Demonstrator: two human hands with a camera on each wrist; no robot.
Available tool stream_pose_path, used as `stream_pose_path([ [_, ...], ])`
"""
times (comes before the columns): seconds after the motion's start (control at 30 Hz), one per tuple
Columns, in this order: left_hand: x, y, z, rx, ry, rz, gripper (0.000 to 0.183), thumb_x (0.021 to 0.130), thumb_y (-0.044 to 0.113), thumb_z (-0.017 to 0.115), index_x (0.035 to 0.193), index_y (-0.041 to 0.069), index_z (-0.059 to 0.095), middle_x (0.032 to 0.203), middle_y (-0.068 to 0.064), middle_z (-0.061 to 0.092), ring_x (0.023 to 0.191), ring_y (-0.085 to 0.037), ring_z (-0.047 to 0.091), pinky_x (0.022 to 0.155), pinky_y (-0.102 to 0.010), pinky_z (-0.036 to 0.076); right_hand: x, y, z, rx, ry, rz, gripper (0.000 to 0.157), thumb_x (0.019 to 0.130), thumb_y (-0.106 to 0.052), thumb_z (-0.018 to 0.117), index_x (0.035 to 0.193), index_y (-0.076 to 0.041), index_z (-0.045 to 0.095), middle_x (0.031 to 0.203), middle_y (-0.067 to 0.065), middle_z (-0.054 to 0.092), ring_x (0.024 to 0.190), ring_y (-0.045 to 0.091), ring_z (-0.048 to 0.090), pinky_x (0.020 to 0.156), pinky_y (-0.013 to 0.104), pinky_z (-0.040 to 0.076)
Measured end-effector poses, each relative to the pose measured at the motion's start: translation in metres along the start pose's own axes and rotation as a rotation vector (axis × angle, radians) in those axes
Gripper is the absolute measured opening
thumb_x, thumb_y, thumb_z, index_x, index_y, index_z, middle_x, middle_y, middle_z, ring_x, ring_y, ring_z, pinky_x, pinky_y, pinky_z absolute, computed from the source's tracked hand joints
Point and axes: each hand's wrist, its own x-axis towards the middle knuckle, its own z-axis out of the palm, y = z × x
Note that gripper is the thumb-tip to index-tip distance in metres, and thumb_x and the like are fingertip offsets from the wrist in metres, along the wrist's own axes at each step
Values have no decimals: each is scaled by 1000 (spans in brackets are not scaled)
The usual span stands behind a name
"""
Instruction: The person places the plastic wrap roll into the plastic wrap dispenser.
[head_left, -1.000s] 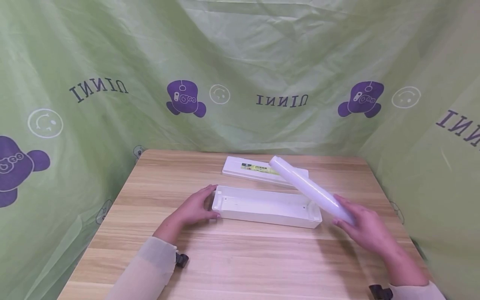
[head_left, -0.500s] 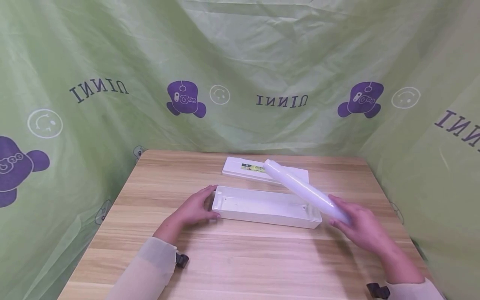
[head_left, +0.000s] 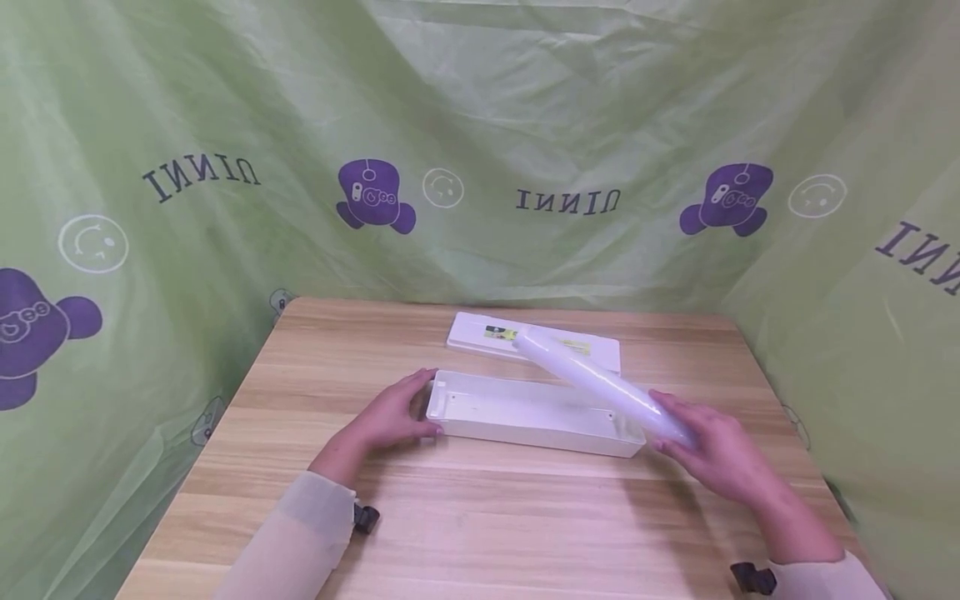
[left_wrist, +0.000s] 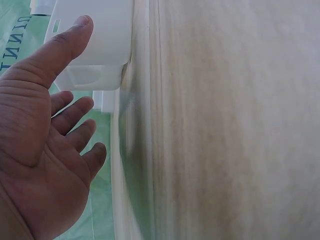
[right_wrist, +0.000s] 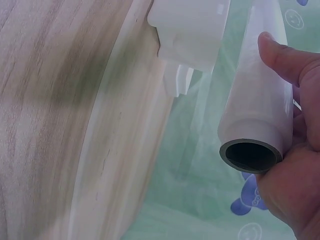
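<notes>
In the head view, my right hand (head_left: 716, 450) grips the near end of a roll of plastic wrap (head_left: 600, 383), fingers and thumb round it. The roll slants up to the left, over the right part of an open white box (head_left: 540, 436). Its dark hollow core shows at the near end of the plastic wrap roll (right_wrist: 257, 100) in the right wrist view. My left hand (head_left: 393, 414) holds the left end of the long box, thumb along the front wall and fingertips at the back corner. In the left wrist view, the left thumb lies over the box wall (left_wrist: 105, 35).
Behind the box lies a flat white lid (head_left: 468, 331) with a green and black label, partly covered by the roll in the head view. Both rest on a wooden table (head_left: 480, 517). Green printed curtains (head_left: 480, 108) enclose its back and sides.
The roll's far end has moved left and dropped lower, and my right hand has shifted slightly left with it. The left hand and the box stay in place.
</notes>
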Motion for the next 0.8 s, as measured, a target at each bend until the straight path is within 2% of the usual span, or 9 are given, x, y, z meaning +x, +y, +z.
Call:
stream_pose_path([
  [0.23,0,1,0,5,4,-2,114,74,53,91,164,17,32,168,-16,30,154,-33,28,126,-51,23,2,-2,3,9,-36,-8,74,85,-20,86,151,-12,55,128,23,69,94,37,71,75,55,62],
  [0.5,-1,2,0,2,8,1,112,74,49,92,164,17,33,167,-17,30,154,-35,28,125,-53,23,4,-4,9,19,-30,-44,73,83,-16,87,149,-9,57,129,21,69,98,36,72,81,56,61],
  [0.8,-1,0,0,-7,8,0,113,73,51,92,163,17,34,167,-15,31,155,-34,27,125,-53,23,8,-7,14,30,-52,-53,74,82,-16,88,149,-12,57,131,20,69,101,36,72,83,56,60],
])
